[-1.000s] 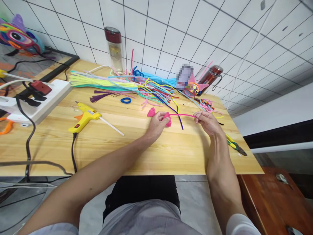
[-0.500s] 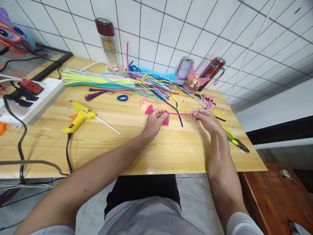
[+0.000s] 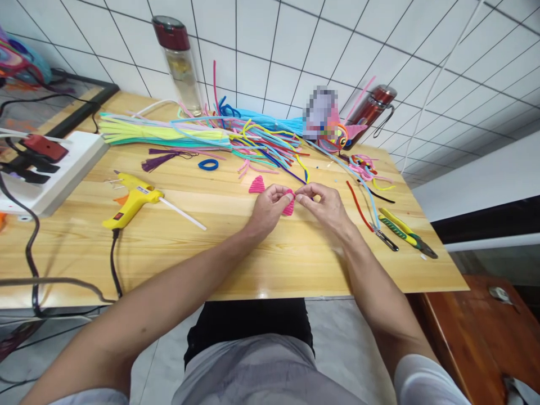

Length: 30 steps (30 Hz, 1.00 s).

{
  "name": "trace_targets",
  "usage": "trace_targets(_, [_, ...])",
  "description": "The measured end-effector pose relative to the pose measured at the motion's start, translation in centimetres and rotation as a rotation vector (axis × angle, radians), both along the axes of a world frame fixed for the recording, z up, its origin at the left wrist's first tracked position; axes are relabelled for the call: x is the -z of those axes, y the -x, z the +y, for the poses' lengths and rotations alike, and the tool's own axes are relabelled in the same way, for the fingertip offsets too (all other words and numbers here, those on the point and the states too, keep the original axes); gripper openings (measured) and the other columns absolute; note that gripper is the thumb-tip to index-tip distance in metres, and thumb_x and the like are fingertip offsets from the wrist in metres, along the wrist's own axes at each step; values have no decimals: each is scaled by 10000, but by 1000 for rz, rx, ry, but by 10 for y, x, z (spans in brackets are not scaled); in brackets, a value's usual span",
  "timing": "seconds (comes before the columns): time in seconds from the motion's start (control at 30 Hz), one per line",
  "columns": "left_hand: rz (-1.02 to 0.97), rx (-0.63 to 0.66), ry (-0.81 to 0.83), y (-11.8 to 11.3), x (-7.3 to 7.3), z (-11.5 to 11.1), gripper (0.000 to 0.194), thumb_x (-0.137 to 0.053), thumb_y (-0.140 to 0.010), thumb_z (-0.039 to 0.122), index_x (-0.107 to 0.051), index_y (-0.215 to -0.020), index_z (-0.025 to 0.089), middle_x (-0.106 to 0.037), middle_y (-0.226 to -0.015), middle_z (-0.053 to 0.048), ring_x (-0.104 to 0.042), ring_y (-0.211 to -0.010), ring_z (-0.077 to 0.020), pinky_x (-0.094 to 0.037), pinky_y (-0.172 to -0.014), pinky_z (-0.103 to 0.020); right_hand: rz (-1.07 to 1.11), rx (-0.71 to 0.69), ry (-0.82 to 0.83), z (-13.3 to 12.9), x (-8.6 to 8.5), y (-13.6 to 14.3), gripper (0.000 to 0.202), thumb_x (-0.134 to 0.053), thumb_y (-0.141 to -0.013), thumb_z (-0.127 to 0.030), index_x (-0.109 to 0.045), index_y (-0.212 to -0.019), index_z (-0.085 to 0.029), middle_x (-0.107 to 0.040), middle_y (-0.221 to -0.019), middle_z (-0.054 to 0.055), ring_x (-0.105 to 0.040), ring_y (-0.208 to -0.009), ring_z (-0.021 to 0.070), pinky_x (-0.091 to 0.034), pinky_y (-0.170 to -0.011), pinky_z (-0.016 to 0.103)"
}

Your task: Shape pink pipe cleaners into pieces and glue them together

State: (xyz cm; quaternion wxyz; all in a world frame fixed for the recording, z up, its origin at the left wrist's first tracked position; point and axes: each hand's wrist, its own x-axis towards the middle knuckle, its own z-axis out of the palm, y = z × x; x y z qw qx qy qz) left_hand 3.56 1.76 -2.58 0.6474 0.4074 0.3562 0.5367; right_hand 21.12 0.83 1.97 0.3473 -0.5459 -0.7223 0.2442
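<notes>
My left hand [image 3: 268, 211] pinches a small pink ribbed piece of folded pipe cleaner [image 3: 289, 208] between thumb and fingers. Close against its right edge, my right hand [image 3: 324, 206] is closed in a pinch on the same pink pipe cleaner; its fingertips nearly meet those of the left. Most of the loose strand is hidden by the fingers. A second pink ribbed triangle [image 3: 256, 184] lies on the table just beyond my left hand. Behind my right fingers runs a dark blue pipe cleaner [image 3: 278, 163].
A yellow glue gun [image 3: 133, 197] lies left, beside a white power strip [image 3: 80, 169]. Bundled pipe cleaners [image 3: 160, 132] fill the back. Right are yellow-green pliers [image 3: 407, 232], small snips [image 3: 386, 241] and a red pipe cleaner [image 3: 358, 205]. A glass bottle [image 3: 181, 67] and red flask [image 3: 373, 112] stand behind.
My right hand has moved left, up to the left hand; the pink strand stretched between them no longer shows. The snips and red pipe cleaner at right are now uncovered.
</notes>
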Motion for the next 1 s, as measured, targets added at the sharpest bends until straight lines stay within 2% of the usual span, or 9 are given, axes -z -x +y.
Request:
trace_targets(0.33, [14, 83, -34, -1, 5, -3, 271, -850, -740, 222, -661, -925, 160, -727, -812, -6, -664, -735, -119, -540, -682, -235, 88, 10, 122, -1, 4, -3, 197, -703, -863, -394, -740, -870, -200, -748, -789, 16, -623, -713, 167, -458, -691, 302])
trace_targets(0.57, [45, 86, -17, 1, 6, -1, 292, -847, -741, 209, -667, -966, 159, -743, -869, -21, -685, -780, -139, -571, -737, -274, 96, 12, 106, -3, 0, -4, 177, -676, -849, -371, -714, -840, -198, -712, -774, 7, -571, -686, 149, -422, -672, 299])
trace_targets(0.8, [34, 83, -25, 1, 4, -2, 347, -879, -705, 260, -664, -961, 168, -748, -863, -19, -675, -765, -127, -569, -701, -239, 91, 22, 93, -3, -1, -3, 157, -674, -826, -345, -710, -815, -193, -683, -728, -5, -529, -651, 137, -410, -649, 293])
trace_targets(1.0, [27, 66, -24, -1, 4, -3, 300, -857, -720, 229, -665, -939, 161, -725, -836, -11, -666, -740, -125, -560, -686, -248, 90, 35, 79, -5, -2, -2, 150, -693, -818, -345, -722, -804, -199, -684, -708, -1, -520, -632, 139, -400, -616, 292])
